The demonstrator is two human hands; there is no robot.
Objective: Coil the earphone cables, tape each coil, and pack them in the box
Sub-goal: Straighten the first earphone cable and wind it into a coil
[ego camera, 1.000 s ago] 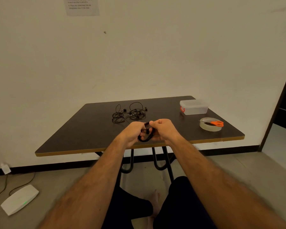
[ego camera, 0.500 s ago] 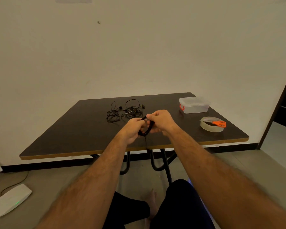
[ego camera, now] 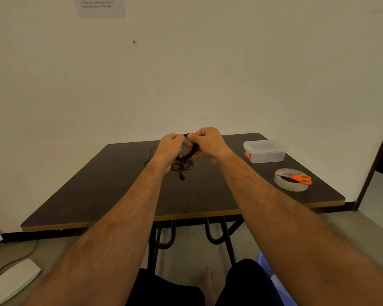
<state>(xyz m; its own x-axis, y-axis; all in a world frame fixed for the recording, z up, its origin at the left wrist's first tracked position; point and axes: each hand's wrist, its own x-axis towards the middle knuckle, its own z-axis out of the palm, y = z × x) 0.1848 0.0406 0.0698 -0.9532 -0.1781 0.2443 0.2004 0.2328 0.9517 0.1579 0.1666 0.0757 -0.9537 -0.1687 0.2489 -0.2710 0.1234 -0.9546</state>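
Our left hand (ego camera: 171, 146) and right hand (ego camera: 208, 141) pinch the black coil (ego camera: 191, 151) between curled fingers (ego camera: 191, 138), above the bench (ego camera: 119, 191).

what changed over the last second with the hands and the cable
Both hands, left hand and right hand, lifted the coiled earphone cable up and farther over the table, now in front of the loose earphones. Neither let go. The box, tape roll and scissors stayed put.
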